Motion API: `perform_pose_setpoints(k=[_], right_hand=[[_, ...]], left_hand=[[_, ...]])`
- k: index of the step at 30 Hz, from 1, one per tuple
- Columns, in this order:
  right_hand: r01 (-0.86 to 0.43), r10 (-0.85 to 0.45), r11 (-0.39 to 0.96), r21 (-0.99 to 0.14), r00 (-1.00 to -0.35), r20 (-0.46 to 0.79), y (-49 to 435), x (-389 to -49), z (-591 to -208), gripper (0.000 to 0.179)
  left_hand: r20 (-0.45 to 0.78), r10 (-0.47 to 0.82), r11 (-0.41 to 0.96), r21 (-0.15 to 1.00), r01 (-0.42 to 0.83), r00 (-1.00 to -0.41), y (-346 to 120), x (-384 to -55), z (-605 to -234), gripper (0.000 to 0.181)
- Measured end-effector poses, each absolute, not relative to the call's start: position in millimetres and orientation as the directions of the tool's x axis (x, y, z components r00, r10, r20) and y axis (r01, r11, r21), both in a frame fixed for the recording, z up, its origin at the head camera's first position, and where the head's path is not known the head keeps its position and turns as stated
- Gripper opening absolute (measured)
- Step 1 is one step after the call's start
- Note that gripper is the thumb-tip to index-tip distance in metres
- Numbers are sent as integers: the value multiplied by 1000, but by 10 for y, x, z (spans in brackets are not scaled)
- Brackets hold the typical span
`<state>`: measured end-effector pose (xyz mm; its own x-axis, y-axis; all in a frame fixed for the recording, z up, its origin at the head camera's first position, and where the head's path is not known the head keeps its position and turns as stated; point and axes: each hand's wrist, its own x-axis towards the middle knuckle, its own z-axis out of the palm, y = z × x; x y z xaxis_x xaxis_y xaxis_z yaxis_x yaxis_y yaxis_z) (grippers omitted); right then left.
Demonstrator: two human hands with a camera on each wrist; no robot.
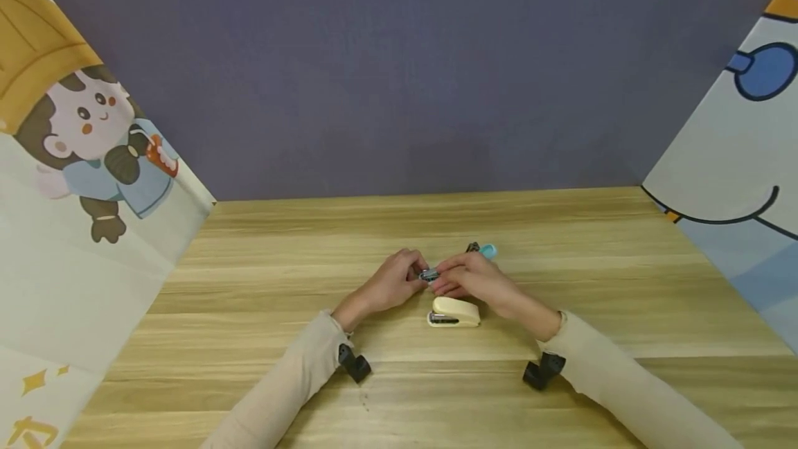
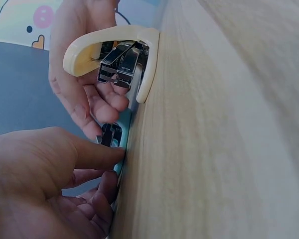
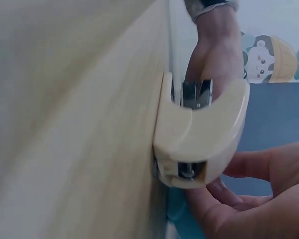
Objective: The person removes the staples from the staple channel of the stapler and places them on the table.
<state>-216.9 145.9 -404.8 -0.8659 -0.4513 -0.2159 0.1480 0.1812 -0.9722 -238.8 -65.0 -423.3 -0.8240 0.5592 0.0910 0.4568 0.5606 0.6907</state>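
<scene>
Both hands meet over what looks like a small teal stapler (image 1: 429, 274) with metal parts, low at the tabletop. My left hand (image 1: 393, 279) pinches its left end; in the left wrist view, thumb and fingers are at the dark metal mechanism (image 2: 109, 134) above a teal base. My right hand (image 1: 476, 279) holds the other end with curled fingers, which hide much of it. Just in front of the hands stands a cream stapler (image 1: 455, 312), touched by neither hand. In the right wrist view this cream stapler (image 3: 202, 129) blocks sight of the fingertips.
Behind the right hand lie another teal piece (image 1: 488, 251) and a dark piece (image 1: 472, 247), both partly covered. The wood-grain table (image 1: 280, 248) ends at a dark back panel (image 1: 399, 75), with printed panels at both sides. Black cameras sit on both wrists.
</scene>
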Motion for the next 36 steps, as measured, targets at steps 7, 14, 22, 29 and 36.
perform_pose_setpoints(k=[7, 14, 22, 29, 36], right_hand=[[-31, -412, 405, -914, -898, -152, 1389, -2267, -4019, 25], [-95, -331, 528, -844, -938, -101, 1286, -2319, -3998, 15], [-125, -323, 564, -816, -943, -79, 1265, -2375, -4010, 10], [-141, -335, 562, -815, -940, -69, 1287, -2430, -3994, 9], [-161, -344, 566, -808, -937, -54, 1292, -2494, -3979, 8]], left_hand=[[79, 544, 567, 699, 436, -835, -648, -2401, -4226, 11], [83, 538, 567, 700, 434, -838, -643, -2439, -4236, 11], [78, 536, 573, 698, 430, -841, -621, -2482, -4249, 11], [83, 526, 578, 696, 427, -846, -596, -2532, -4246, 10], [87, 515, 580, 697, 422, -853, -594, -2567, -4245, 9]])
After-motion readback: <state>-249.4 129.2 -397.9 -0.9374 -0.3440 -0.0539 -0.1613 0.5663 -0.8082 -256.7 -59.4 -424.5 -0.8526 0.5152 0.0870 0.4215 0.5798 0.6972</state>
